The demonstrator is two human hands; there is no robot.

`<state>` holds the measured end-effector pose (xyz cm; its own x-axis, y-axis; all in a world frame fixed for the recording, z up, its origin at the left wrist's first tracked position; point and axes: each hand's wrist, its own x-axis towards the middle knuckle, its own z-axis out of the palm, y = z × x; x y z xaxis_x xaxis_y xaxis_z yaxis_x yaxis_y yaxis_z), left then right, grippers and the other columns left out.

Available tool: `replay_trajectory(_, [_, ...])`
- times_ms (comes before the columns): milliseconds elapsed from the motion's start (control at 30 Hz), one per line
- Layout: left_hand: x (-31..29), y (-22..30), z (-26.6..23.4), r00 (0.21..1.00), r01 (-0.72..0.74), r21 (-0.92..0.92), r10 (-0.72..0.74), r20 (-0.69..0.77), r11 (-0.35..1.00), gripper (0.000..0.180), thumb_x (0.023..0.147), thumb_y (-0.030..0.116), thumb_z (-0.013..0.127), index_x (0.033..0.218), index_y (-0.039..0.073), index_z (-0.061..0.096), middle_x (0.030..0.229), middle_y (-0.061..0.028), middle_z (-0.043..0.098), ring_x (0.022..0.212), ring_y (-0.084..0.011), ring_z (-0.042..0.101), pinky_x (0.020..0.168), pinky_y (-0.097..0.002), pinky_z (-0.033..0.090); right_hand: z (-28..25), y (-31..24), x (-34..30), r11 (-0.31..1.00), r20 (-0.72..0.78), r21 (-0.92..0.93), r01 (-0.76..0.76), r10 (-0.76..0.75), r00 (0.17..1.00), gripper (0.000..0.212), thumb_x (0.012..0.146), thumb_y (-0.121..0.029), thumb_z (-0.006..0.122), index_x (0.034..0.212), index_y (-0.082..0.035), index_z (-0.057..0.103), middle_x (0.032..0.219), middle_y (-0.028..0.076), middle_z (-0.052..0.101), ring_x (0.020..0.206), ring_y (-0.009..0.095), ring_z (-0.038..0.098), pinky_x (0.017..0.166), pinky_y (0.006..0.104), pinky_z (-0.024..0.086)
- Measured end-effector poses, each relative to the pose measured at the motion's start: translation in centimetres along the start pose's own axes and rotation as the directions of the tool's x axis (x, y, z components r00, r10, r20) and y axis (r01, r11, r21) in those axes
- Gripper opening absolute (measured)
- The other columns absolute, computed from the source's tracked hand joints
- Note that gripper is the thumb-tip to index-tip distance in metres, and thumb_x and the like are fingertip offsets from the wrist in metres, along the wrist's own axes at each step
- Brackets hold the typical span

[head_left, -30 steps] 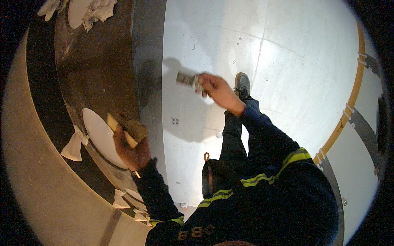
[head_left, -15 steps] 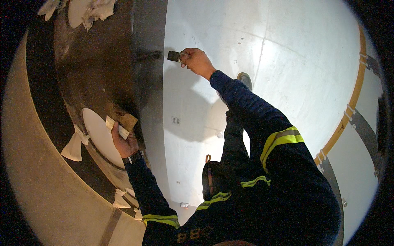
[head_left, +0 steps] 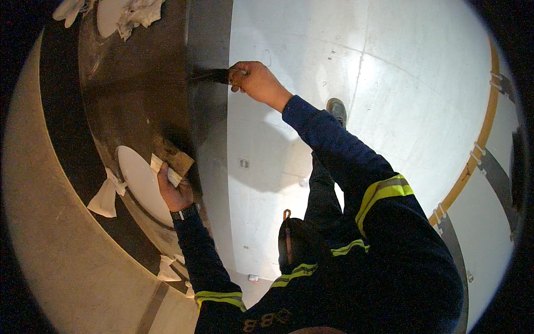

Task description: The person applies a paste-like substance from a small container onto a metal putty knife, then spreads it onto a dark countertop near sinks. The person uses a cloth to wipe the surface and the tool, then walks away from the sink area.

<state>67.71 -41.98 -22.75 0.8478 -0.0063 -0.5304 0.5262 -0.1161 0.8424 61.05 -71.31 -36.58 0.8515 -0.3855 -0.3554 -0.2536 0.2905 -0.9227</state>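
My right hand (head_left: 257,80) is closed around a small flat tool with a dark, square end (head_left: 220,75); whether it is a brush or a scraper does not show. That end is at the dark grey band beside the pale panel. Lower left, my left hand (head_left: 175,192) grips a tan flat piece (head_left: 179,162) together with a pale folded strip (head_left: 158,162). It is beside the white oval (head_left: 142,183) on the brown curved surface (head_left: 128,100). My palm and fingers hide part of both held pieces.
Crumpled pale material (head_left: 139,15) hangs at the top left. Torn pale scraps (head_left: 104,199) stick along the black strip. A yellow-brown cable (head_left: 465,177) with white ties curves down the right side. My shoe (head_left: 336,108) stands on the pale surface.
My right hand has moved slightly left, bringing the tool's dark end from the pale panel onto the dark grey band. My left hand keeps its hold; the whole view has shifted slightly.
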Motion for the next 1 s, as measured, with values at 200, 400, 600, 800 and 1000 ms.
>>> replay_trajectory(200, [0.0,0.0,0.8,0.997,-0.06,-0.052,0.062,0.04,0.997,0.037,0.086,0.017,0.056,0.118,0.001,0.046,0.108,-0.0097,0.059,0.098,-0.0222,0.06,0.083,-0.0348,0.051,1.1,-0.8,-0.9,0.956,-0.093,-0.069,0.286,-0.291,0.952,0.025,0.088,-0.023,0.053,0.085,-0.001,0.064,0.076,0.017,0.064,0.072,0.033,0.063,0.066,0.0418,0.05])
replay_trajectory(400, [0.7,-0.3,0.0,0.999,0.003,0.022,-0.002,-0.053,1.0,0.031,0.087,0.029,0.054,0.107,0.005,0.054,0.094,-0.0069,0.064,0.066,-0.0125,0.061,0.046,-0.0202,0.047,1.5,-3.8,-2.6,0.972,-0.001,0.112,0.205,-0.206,0.978,0.028,0.092,-0.022,0.051,0.1,0.003,0.061,0.077,0.009,0.064,0.066,0.014,0.058,0.061,0.0257,0.047])
replay_trajectory(600, [-0.6,-0.3,1.8,0.992,-0.121,-0.041,0.12,-0.033,0.992,0.033,0.089,0.026,0.052,0.11,0.001,0.054,0.102,-0.0112,0.062,0.086,-0.0167,0.063,0.068,-0.0271,0.056,-1.3,-1.8,-3.4,0.997,0.122,-0.007,0.072,-0.07,0.99,0.029,0.092,-0.024,0.051,0.107,0.0,0.06,0.079,0.007,0.064,0.066,0.014,0.058,0.063,0.0258,0.049])
replay_trajectory(800, [-1.1,0.8,2.7,1.0,-0.017,-0.21,0.014,-0.013,0.978,0.033,0.086,0.013,0.055,0.117,0.002,0.049,0.108,-0.0086,0.06,0.094,-0.0203,0.061,0.073,-0.0316,0.054,-2.6,6.1,0.4,0.976,0.185,0.165,-0.141,0.11,0.977,0.025,0.094,-0.03,0.049,0.108,-0.011,0.058,0.081,0.0,0.064,0.068,0.008,0.052,0.058,0.0224,0.04])
replay_trajectory(1000, [0.1,0.6,-0.1,0.993,0.05,-0.194,-0.027,0.116,0.98,0.034,0.088,0.013,0.054,0.119,0.002,0.047,0.109,-0.01,0.06,0.094,-0.0208,0.061,0.073,-0.032,0.055,-0.6,5.5,1.2,0.986,0.188,0.168,-0.007,-0.025,0.982,0.025,0.092,-0.027,0.052,0.103,-0.006,0.06,0.08,0.005,0.063,0.066,0.013,0.055,0.059,0.0268,0.047])
